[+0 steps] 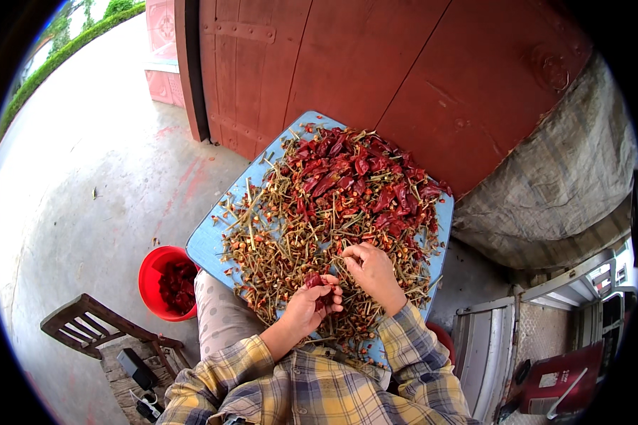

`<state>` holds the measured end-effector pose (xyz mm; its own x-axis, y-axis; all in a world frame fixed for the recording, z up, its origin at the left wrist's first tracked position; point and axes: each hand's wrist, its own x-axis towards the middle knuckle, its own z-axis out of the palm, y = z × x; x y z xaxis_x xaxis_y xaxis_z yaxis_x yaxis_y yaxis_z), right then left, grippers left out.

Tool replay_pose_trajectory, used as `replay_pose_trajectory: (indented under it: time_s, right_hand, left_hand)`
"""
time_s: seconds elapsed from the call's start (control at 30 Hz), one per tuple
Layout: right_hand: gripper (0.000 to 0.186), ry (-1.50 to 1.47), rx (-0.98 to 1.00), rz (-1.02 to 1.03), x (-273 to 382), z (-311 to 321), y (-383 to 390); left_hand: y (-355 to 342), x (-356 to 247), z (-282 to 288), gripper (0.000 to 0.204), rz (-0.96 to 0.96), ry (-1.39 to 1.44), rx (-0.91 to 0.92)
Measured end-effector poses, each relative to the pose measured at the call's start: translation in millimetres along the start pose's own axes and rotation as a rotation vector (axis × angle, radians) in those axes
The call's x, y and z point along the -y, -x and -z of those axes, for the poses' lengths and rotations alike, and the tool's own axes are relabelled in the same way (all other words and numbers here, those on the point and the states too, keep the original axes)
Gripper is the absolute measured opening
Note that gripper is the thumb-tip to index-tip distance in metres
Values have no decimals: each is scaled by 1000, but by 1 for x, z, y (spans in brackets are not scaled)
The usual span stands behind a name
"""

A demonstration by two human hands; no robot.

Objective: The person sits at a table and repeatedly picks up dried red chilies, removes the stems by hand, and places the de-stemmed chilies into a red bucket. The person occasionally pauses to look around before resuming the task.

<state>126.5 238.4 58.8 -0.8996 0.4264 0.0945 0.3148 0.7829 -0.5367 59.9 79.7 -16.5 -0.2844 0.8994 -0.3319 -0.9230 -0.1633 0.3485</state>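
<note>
We list one dried pepper [317,282] gripped in our left hand [306,304] above the blue counter [209,241], right hand [371,273] pinched, contents unclear; bucketed peppers [178,287] seemingly done, red heap [361,173] left.

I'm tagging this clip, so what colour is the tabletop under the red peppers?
The tabletop is light blue, best seen in the head view.

A large red wooden door [347,64] stands at the top, with a greyish cloth [546,184] draped to its right. At left, a slatted wooden chair [78,309] stands on a grey concrete floor [120,184], a pink wall [161,28] and green hedge [49,66] beyond.
</note>
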Motion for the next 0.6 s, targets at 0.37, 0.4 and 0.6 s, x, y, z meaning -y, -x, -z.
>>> replay_pose_trajectory:
  time_s: [0.37, 0.4, 0.6]
  right_hand:
    - [12, 243, 81, 22, -20, -21, -24]
    - [12, 241, 76, 32, -20, -20, -24]
    - [12, 222, 78, 122, -15, -24, -31]
  left_hand:
    - [0, 0, 6, 18, -13, -71, 57]
    - [-1, 1, 7, 18, -13, -79, 60]
    - [1, -1, 5, 16, -36, -133, 63]
